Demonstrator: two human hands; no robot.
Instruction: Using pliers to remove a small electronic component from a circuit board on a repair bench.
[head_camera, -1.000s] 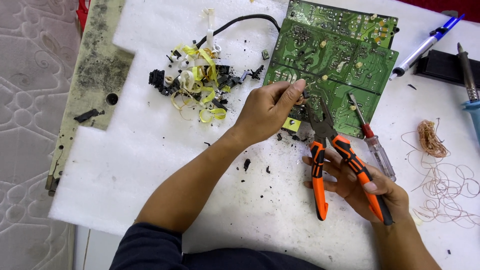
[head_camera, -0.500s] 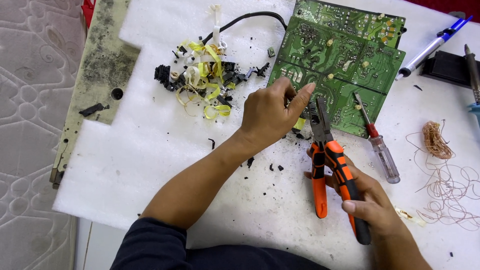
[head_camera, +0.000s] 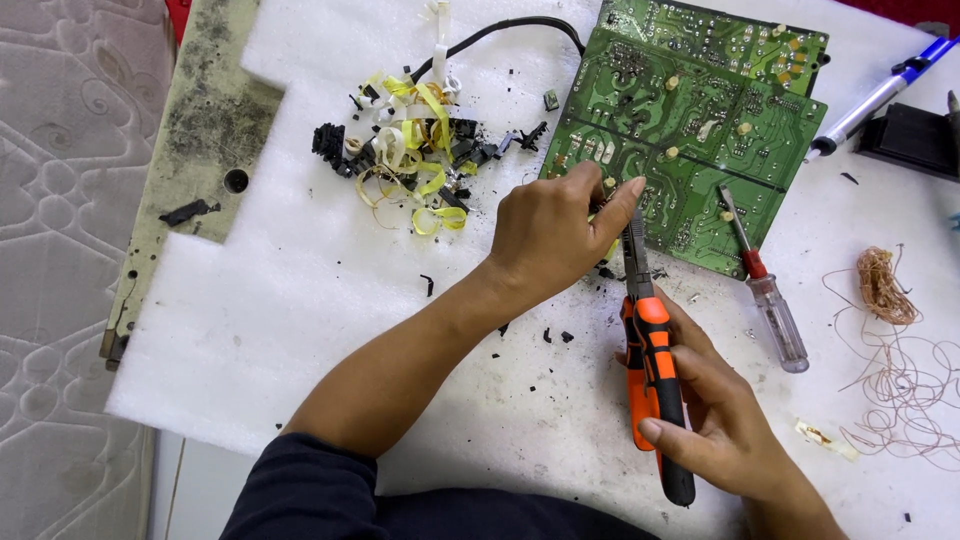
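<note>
Taking the green circuit board (head_camera: 700, 130) as landmark: far to its left, the white foam sheet (head_camera: 300, 300) is ending in a stepped edge, and beyond it one dirty metal strip (head_camera: 190, 170) is lying. Between this edge and the board, one pile of yellow tape and black plastic bits (head_camera: 410, 160) is sitting, with one black cable (head_camera: 500, 30) running from it toward the board's top corner. Below the pile, the foam is staying mostly bare, offering open room.

At the board's lower left corner, the left hand (head_camera: 550, 235) is resting, its fingers curled together and pressing on the board edge. Just below this corner, the right hand (head_camera: 720, 420) is closing around the handles of one pair of orange and black pliers (head_camera: 650, 370). Their long axis is running nearly straight up, the nose pointing at the board's lower edge; the jaws are looking shut, but what they pinch I cannot tell.

On the board's lower right edge, one screwdriver (head_camera: 765, 290) is lying. Right of the board, one bundle of copper wire (head_camera: 885, 285) and one blue tool (head_camera: 880, 95) are lying.
</note>
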